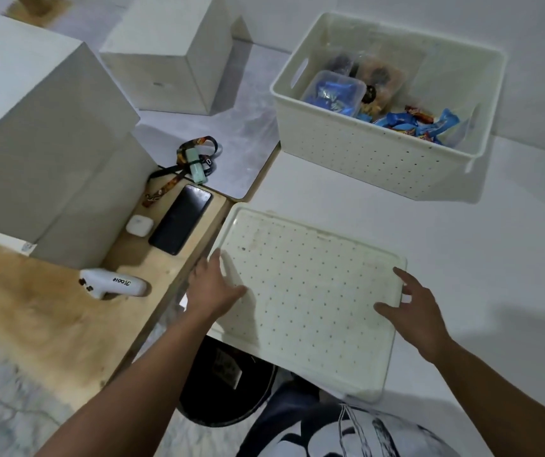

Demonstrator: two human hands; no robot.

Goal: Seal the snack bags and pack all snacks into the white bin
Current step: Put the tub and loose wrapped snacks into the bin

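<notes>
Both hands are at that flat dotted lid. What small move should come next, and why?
Probably grip the lid at both side edges and lift it. The left hand and right hand sit at opposite edges with open fingers, and the white bin behind already holds the snacks but stands uncovered.

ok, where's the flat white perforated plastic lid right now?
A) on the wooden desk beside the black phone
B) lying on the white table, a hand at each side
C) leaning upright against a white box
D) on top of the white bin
B: the flat white perforated plastic lid lies on the white table, left hand and right hand at its edges; the white perforated bin stands open.
</notes>
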